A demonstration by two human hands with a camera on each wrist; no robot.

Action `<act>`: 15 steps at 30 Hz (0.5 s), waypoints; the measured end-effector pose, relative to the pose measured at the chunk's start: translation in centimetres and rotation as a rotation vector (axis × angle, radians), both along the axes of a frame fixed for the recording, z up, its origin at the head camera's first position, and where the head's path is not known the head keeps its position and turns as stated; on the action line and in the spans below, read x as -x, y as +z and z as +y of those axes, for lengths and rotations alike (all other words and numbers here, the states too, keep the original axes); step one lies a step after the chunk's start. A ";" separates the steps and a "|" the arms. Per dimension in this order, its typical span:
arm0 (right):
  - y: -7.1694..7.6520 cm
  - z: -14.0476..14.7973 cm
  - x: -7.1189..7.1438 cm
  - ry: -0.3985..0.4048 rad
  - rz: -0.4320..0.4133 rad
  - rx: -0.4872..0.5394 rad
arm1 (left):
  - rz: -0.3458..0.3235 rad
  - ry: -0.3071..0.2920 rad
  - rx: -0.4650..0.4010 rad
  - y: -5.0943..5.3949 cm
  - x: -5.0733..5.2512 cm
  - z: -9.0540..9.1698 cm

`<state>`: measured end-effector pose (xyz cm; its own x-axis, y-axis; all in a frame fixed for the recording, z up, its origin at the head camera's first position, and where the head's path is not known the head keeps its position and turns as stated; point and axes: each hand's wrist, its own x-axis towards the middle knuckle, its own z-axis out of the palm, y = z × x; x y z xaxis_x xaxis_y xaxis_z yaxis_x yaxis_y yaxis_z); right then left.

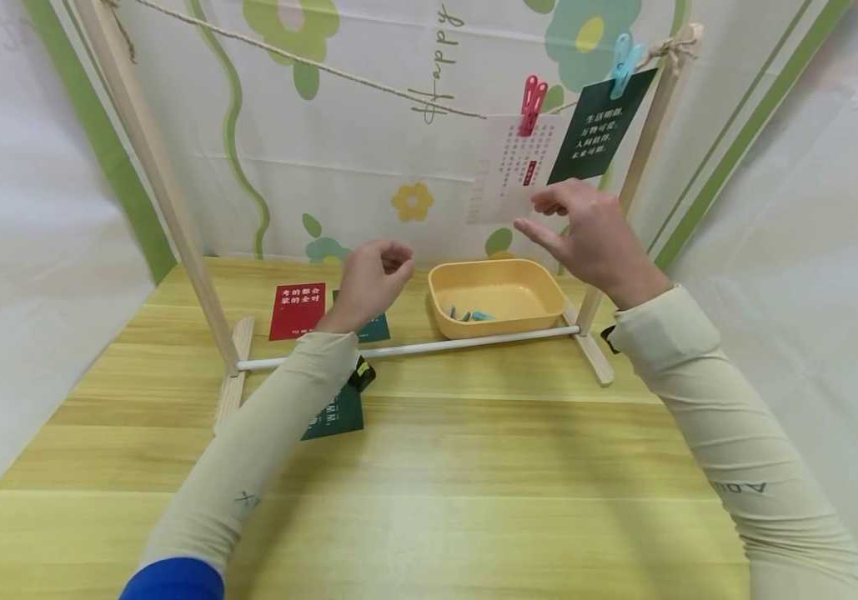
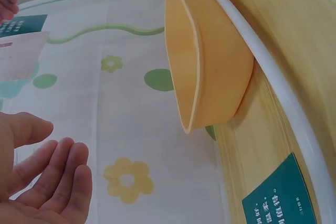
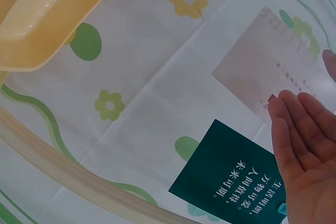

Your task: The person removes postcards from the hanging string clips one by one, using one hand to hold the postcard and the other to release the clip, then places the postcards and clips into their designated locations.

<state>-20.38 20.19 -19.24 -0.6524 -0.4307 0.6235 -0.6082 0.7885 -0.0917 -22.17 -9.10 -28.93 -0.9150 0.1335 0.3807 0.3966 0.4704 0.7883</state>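
Person's R hand point(image 1: 595, 240) hovers nr hanging pale pink card point(image 1: 505, 193), L hand point(image 1: 368, 282) nr yellow tub point(image 1: 499, 324), both grips loose, released.

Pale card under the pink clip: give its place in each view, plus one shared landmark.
Head: pale card right of centre, upper half.
Left wrist: upper left, cut by the left edge.
Right wrist: upper right, partly behind the right hand.
Shared landmark: yellow basin, in all three.

And there, centre left of the head view, the left hand point(image 1: 371, 279) covers part of the teal card point(image 1: 377, 330); the pale pink card's point(image 1: 490, 193) smallest print is unreadable; the yellow basin point(image 3: 52, 17) runs off the right wrist view's upper left.
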 end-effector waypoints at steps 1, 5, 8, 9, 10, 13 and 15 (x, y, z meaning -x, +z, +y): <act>0.1 0.0 0.0 -0.001 0.002 0.004 | -0.002 -0.002 -0.001 0.1 0.1 0.1; 0.7 -0.2 0.0 0.007 0.030 0.016 | -0.004 0.001 0.000 0.3 0.5 0.7; 1.2 -0.2 0.0 0.012 0.061 0.026 | 0.014 0.000 0.002 0.4 0.9 1.3; 1.4 -0.3 0.0 0.012 0.070 0.029 | 0.021 -0.002 0.002 0.4 1.0 1.5; 1.6 -0.3 0.0 0.013 0.080 0.031 | 0.028 -0.003 0.001 0.5 1.1 1.6; 2.2 -0.4 0.0 0.013 0.093 0.040 | 0.043 -0.008 -0.005 0.6 1.2 2.0; 2.6 -0.5 0.0 0.013 0.098 0.044 | 0.045 -0.007 -0.011 0.7 1.3 2.2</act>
